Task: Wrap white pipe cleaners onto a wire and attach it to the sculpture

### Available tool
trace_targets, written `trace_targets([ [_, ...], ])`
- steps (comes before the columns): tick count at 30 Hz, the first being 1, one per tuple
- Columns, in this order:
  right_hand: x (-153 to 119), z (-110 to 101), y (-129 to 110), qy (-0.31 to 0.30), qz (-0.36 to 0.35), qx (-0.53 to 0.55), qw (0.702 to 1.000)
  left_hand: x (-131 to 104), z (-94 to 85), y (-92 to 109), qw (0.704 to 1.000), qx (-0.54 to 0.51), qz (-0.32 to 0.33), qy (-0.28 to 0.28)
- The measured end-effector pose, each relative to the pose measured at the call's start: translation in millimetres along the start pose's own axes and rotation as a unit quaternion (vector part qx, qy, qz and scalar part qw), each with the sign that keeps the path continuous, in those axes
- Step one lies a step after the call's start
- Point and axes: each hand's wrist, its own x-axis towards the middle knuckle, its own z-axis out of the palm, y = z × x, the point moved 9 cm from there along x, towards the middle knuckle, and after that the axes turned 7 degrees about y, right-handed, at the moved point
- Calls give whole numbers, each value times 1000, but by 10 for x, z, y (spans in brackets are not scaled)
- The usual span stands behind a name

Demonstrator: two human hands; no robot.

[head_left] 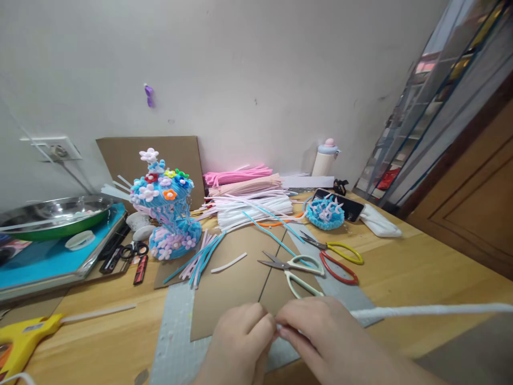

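Wooden tabletop strewn with craft stuff: left hand and right hand both closed in a pinch on near end of white pipe cleaner, long axis trailing rightward, scissors just beyond.

White pipe cleaner up front, mint-handled scissors beside yellow-and-red ones. Far back, a pink bundle over a white stack; left, a blue flower-dotted ornament and yellow glue gun on the tan wooden table.
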Motion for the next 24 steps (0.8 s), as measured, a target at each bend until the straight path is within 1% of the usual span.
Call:
trace_targets([
  [3, -6, 12, 31, -3, 6, 23, 1000, -30, 64, -35, 999, -25, -26, 14],
  [6, 3, -27, 66, 5, 11, 58, 998, -41, 27, -119, 997, -15, -71, 20],
  [8, 5, -85, 110, 15, 18, 66, 998, -56, -53, -181, 995, -4, -101, 19],
  [9, 1, -122, 134, 22, 20, 66, 997, -71, -118, -209, 993, -4, -115, 27],
  [12, -27, -222, 178, 41, 10, 64, 997, -164, -338, -297, 981, -43, -174, 78],
  [14, -55, -258, 160, 51, -19, 62, 997, -263, -418, -377, 961, -97, -237, 108],
  [17, -94, -276, 118, 79, -64, 38, 994, -407, -390, -491, 920, -169, -330, 124],
  [19, -101, -278, 106, 105, -74, 18, 992, -459, -334, -541, 903, -193, -363, 124],
  [21, -81, -253, 100, 114, -65, 16, 991, -470, -272, -570, 899, -200, -373, 113],
  [22, -61, -224, 86, 107, -59, 26, 992, -460, -248, -573, 902, -199, -369, 106],
  [24, -6, -135, 26, 69, -55, 70, 994, -410, -211, -545, 914, -194, -346, 88],
])
